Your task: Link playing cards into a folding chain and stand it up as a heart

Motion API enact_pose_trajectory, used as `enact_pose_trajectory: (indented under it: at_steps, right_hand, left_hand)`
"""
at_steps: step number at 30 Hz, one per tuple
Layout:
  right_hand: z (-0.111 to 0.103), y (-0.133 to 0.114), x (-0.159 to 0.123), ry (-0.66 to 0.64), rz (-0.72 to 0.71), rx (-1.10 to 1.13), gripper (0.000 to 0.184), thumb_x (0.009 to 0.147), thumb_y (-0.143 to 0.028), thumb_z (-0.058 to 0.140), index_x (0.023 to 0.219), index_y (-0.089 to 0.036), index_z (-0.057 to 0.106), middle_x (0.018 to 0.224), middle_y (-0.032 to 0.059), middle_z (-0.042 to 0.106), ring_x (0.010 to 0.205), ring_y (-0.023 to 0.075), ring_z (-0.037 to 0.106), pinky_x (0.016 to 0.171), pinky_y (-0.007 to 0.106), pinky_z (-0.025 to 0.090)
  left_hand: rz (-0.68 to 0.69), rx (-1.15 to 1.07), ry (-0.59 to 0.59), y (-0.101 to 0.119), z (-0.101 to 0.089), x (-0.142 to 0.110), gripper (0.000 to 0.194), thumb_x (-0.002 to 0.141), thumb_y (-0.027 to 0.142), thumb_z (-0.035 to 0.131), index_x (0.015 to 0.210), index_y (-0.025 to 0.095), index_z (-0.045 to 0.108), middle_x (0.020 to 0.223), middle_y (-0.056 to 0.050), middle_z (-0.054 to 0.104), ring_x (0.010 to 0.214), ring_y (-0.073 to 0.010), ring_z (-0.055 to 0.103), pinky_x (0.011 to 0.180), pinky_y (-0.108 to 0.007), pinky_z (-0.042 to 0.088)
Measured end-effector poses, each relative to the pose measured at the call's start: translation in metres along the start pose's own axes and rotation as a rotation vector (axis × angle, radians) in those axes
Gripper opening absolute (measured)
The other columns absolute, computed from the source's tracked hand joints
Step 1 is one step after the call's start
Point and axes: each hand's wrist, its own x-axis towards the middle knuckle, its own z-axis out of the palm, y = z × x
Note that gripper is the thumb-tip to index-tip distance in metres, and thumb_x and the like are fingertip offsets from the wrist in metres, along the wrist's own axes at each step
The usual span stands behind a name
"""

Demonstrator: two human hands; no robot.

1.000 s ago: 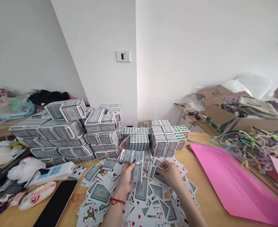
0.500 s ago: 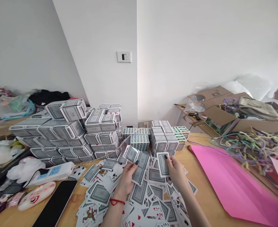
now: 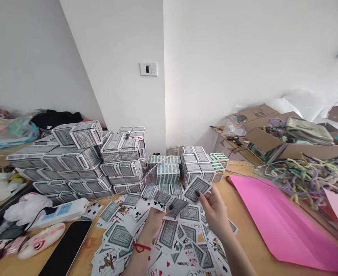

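As the left hand clamps its fingers on cards, lower centre, the right hand pinches one card

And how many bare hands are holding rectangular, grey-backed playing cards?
2: the left hand holds several grey-backed cards near the middle, and the right hand pinches another card beside them. No other hands show.

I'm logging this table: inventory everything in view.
table: one, brown, below
card stacks: many, grey, back
loose cards: many, grey and white, front
small boxes: several, green, back
phone: one, black, left
power strip: one, white, left
large sheet: one, pink, right
strands: many, multicoloured, right
cartons: several, brown, back right
wall plate: one, white, top centre
other clutter: uncounted, multicoloured, both sides
left hand: one, dark nails, centre, holding cards
right hand: one, dark nails, right, holding a card
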Motion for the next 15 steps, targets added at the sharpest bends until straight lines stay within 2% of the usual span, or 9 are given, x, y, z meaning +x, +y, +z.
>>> enact_pose_trajectory:
  at_steps: [3,7,10,13,15]
  right_hand:
    - [0.0035,-0.001,-0.0023,-0.003,0.013,-0.005,0.028,0.078,-0.041,0.056,0.098,-0.022,0.048,0.064,-0.0018,0.055,0.058,0.014,0.052,0.056,0.025,0.043]
    - [0.0022,0.0001,-0.0017,0.032,0.006,0.011,0.025,0.075,-0.043,0.057,0.088,-0.021,0.053,0.068,0.0011,0.058,0.063,0.0155,0.053,0.062,0.027,0.045]
    - [-0.0028,0.0021,0.0007,0.068,0.016,-0.035,0.022,0.074,-0.042,0.059,0.076,-0.02,0.057,0.069,0.0021,0.058,0.065,0.0162,0.053,0.062,0.027,0.044]
    - [-0.0044,0.0026,0.0028,0.061,0.048,0.043,0.024,0.073,-0.041,0.06,0.084,-0.02,0.057,0.067,0.0011,0.058,0.061,0.0146,0.052,0.058,0.026,0.043]
    - [-0.0026,0.003,0.0035,0.062,0.072,0.137,0.035,0.07,-0.04,0.063,0.098,-0.021,0.053,0.071,0.0012,0.059,0.062,0.0147,0.054,0.058,0.027,0.045]
  left_hand:
    - [0.008,0.007,-0.015,-0.0007,0.002,0.0003,0.045,0.059,0.017,0.071,0.102,0.026,0.06,0.1,-0.009,0.066,0.112,-0.0274,0.049,0.096,-0.042,0.034]
    - [-0.008,0.024,-0.036,0.0021,0.004,-0.0004,0.05,0.053,0.018,0.076,0.1,0.023,0.061,0.097,-0.008,0.068,0.109,-0.0279,0.051,0.094,-0.04,0.036]
    - [-0.019,0.038,-0.031,0.0012,0.002,-0.0003,0.041,0.055,0.021,0.075,0.094,0.021,0.063,0.09,-0.007,0.068,0.103,-0.0269,0.054,0.093,-0.04,0.037]
    - [-0.029,0.06,0.032,-0.0032,-0.0014,0.0013,0.031,0.057,0.026,0.074,0.086,0.019,0.065,0.078,-0.005,0.068,0.095,-0.0257,0.056,0.091,-0.04,0.037]
    - [-0.032,0.048,0.07,-0.0066,-0.0033,0.0028,0.029,0.057,0.027,0.074,0.083,0.018,0.065,0.073,-0.004,0.067,0.091,-0.0252,0.057,0.09,-0.04,0.037]
